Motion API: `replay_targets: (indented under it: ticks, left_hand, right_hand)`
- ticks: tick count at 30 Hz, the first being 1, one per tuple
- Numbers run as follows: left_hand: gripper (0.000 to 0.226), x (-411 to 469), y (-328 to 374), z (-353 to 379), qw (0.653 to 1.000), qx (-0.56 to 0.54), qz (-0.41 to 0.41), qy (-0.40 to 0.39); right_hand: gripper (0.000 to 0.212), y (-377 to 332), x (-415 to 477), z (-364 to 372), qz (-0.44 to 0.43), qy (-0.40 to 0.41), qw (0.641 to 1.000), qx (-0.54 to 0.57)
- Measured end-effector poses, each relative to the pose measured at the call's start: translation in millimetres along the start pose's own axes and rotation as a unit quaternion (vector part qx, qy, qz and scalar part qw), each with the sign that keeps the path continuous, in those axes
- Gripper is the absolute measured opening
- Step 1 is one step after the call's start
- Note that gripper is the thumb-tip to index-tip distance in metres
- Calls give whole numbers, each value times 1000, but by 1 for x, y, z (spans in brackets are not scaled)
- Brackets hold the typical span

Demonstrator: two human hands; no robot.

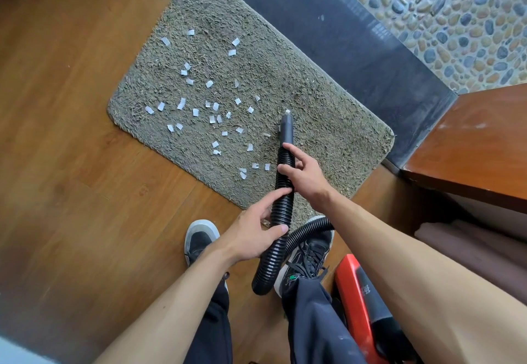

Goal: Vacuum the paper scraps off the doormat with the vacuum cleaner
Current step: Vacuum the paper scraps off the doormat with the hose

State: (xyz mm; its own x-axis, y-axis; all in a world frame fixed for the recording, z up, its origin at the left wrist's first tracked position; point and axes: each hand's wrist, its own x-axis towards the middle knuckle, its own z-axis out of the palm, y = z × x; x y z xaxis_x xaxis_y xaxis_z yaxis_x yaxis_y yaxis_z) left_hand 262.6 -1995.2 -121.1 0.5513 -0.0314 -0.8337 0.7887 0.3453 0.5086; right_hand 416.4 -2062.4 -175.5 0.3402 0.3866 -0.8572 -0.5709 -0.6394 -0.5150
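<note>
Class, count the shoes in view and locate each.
2. The left shoe stands on the wooden floor beside the hose; the right shoe sits partly behind the hose's loop.

I count one doormat [328, 124] and roughly thirty-four paper scraps [195, 112], though a few overlap. There is one hose [281, 207], one vacuum body [356, 301], two shoes [201, 238] and two hands: left hand [253, 232], right hand [305, 175].

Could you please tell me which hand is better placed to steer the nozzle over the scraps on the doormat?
Right. The right hand grips the hose just behind the nozzle, so it can probably sweep the tip over the paper scraps on the doormat. The left hand holds the hose farther back.
</note>
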Motion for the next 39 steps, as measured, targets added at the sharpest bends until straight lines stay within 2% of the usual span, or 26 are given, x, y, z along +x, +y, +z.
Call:
replay_targets:
  ticks: [5,16,27,39]
  left_hand:
    - [68,11,5,-7,1000,-26,-7,-16]
    - [69,1,1,8,1000,23,11,-17]
    - [69,-14,-26,3,999,-27,9,15]
    - [70,-18,-33,22,1000,-1,0,-27]
  right_hand:
    - [57,-8,9,-2,-6,2,1000,-8]
    - [56,10,-3,-9,8,26,1000,7]
    - [57,12,-7,13,7,-26,999,-22]
    - [56,44,-30,-2,30,36,999,17]
